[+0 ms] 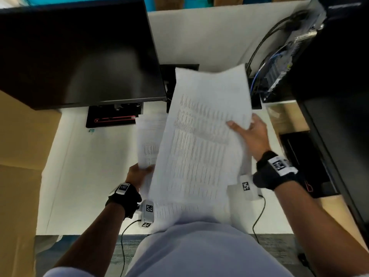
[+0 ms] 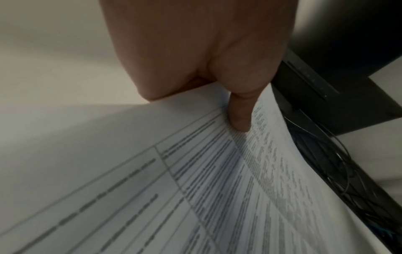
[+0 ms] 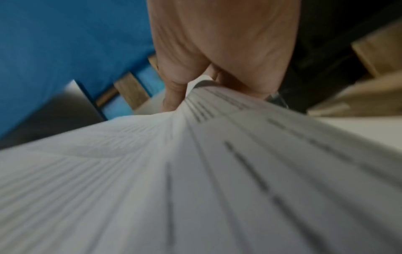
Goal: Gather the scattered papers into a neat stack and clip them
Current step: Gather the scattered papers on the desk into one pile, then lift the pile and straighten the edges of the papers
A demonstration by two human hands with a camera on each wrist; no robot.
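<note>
- From the head view, the person is holding printed papers above the white desk. The right hand is pinching a large sheet at its right edge, and the left hand is gripping other sheets under it.
- In the left wrist view, the thumb is pressing on the printed page.
- In the right wrist view, the fingers are curling around the sheet's edge.
- I think the sheets need squaring before clipping; I am seeing no clip.
</note>
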